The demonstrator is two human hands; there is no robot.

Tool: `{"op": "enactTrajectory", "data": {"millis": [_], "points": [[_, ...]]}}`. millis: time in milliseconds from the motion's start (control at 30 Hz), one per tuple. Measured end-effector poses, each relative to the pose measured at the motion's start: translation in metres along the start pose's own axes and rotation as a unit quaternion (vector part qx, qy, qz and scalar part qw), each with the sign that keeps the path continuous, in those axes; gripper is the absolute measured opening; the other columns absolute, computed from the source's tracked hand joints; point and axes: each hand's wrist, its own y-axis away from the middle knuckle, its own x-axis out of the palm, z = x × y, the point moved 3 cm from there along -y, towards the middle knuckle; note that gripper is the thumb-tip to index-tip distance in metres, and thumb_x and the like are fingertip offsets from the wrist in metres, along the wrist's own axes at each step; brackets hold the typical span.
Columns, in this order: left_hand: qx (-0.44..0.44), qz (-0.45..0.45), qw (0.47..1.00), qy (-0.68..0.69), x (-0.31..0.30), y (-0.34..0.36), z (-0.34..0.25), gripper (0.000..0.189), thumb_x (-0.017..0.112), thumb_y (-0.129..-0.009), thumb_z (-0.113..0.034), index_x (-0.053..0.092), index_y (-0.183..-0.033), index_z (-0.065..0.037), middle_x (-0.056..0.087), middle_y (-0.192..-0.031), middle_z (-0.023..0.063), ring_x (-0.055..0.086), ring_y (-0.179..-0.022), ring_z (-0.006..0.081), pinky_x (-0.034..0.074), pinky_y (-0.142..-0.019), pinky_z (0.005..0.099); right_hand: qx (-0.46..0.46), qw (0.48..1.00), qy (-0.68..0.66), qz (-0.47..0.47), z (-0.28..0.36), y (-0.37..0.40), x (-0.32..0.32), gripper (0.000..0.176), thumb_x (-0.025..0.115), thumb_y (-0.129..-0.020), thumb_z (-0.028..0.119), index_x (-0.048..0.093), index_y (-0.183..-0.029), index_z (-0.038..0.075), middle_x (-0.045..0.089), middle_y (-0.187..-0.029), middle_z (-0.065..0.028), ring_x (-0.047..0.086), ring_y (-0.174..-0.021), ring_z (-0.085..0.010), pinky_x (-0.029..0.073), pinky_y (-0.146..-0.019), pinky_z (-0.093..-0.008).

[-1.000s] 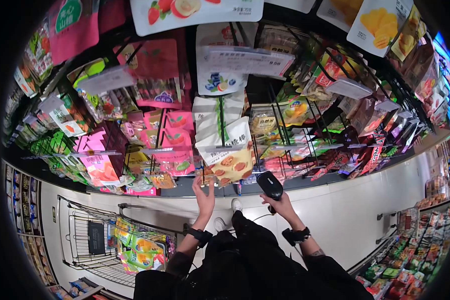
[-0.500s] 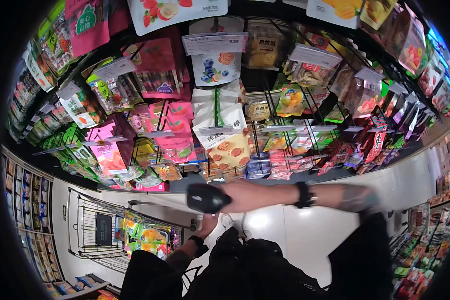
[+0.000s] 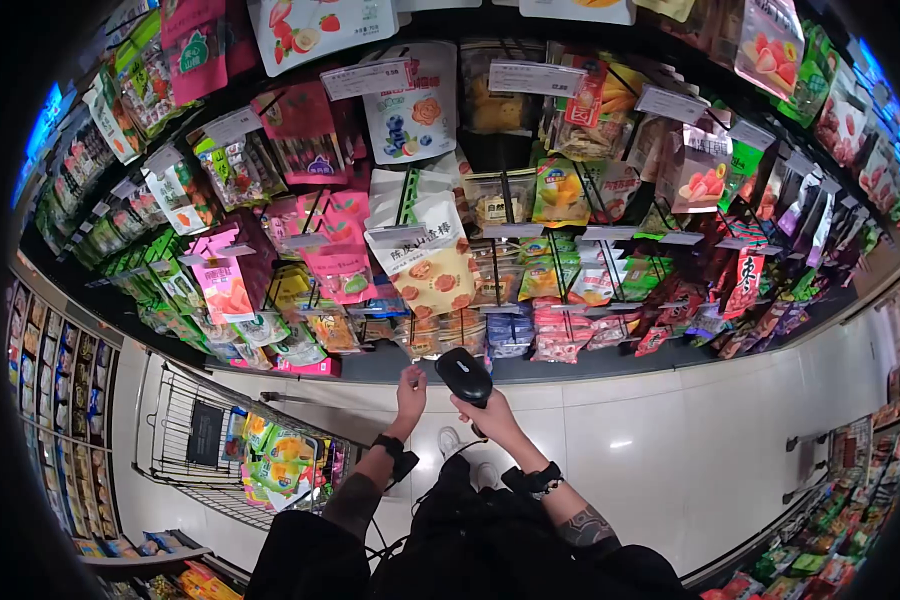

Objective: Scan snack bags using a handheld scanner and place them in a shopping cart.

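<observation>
In my right hand (image 3: 490,415) is a black handheld barcode scanner (image 3: 464,377), its head pointing up toward the shelf. My left hand (image 3: 411,390) is raised just left of the scanner, close to the lower shelf edge. Its fingers are curled together, and I cannot make out whether anything is between them. Above both hands hangs a cream and white snack pouch (image 3: 428,262) with pictures of round pieces on it. Small orange-brown packets (image 3: 460,333) sit low on the shelf, right above the hands.
A wire shopping cart (image 3: 195,485) with colourful snack bags (image 3: 282,462) stands at the left. Hooks with hanging pouches and price tags (image 3: 537,77) jut out from the shelf ahead. More stocked shelves (image 3: 65,400) line the far left and lower right.
My right arm has drawn back from stretching across the shelf front, and the scanner has turned from pointing left to pointing up. My left hand has risen toward the shelf. The view has shifted slightly.
</observation>
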Motion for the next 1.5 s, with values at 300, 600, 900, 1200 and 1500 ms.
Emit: {"op": "enactTrajectory", "data": {"millis": [300, 600, 900, 1200, 1500], "points": [[-0.032, -0.109, 0.987, 0.112, 0.014, -0.115, -0.086, 0.041, 0.07, -0.085, -0.022, 0.053, -0.115, -0.001, 0.062, -0.107, 0.0112, 0.06, -0.096, 0.0172, 0.049, -0.08, 0.0302, 0.014, 0.998, -0.027, -0.056, -0.034, 0.039, -0.052, 0.018, 0.07, -0.084, 0.016, 0.062, -0.088, 0.0, 0.06, -0.069, -0.0011, 0.057, -0.059, -0.009, 0.046, -0.055, -0.0247], [0.012, -0.302, 0.953, 0.008, -0.02, -0.111, -0.11, 0.028, 0.063, -0.089, -0.027, 0.058, -0.095, 0.0, 0.064, -0.082, 0.0094, 0.06, -0.074, 0.0164, 0.047, -0.068, 0.0315, 0.041, 0.996, -0.021, -0.078, -0.036, 0.076, -0.067, 0.016, 0.069, -0.085, 0.015, 0.063, -0.09, 0.001, 0.06, -0.07, -0.0016, 0.059, -0.061, -0.01, 0.048, -0.06, -0.0247], [0.002, -0.197, 0.97, 0.142, -0.056, -0.179, -0.051, 0.021, 0.061, -0.091, -0.018, 0.055, -0.101, -0.001, 0.062, -0.086, 0.0061, 0.058, -0.077, 0.0141, 0.047, -0.07, 0.0299, 0.098, 0.989, -0.032, -0.11, -0.065, 0.097, -0.041, 0.017, 0.067, -0.085, 0.013, 0.062, -0.095, 0.0, 0.059, -0.073, -0.0029, 0.058, -0.065, -0.0109, 0.051, -0.064, -0.0267], [-0.011, -0.082, 0.974, 0.213, -0.035, -0.186, -0.035, 0.039, 0.064, -0.086, -0.015, 0.049, -0.118, 0.001, 0.06, -0.1, 0.0081, 0.057, -0.092, 0.0163, 0.045, -0.083, 0.0294, 0.097, 0.985, -0.015, -0.145, -0.063, 0.089, 0.015, 0.019, 0.067, -0.085, 0.013, 0.062, -0.098, 0.0, 0.061, -0.077, -0.0024, 0.058, -0.067, -0.0103, 0.051, -0.066, -0.0274], [0.002, 0.022, 0.988, 0.151, -0.151, -0.082, -0.002, 0.039, 0.061, -0.088, -0.015, 0.048, -0.124, -0.003, 0.062, -0.106, 0.0073, 0.058, -0.095, 0.0157, 0.046, -0.086, 0.0284, 0.149, 0.979, 0.079, -0.116, -0.077, 0.071, 0.075, 0.028, 0.072, -0.082, 0.024, 0.063, -0.094, 0.001, 0.063, -0.076, -0.0035, 0.062, -0.068, -0.0116, 0.049, -0.064, -0.0271]]}}
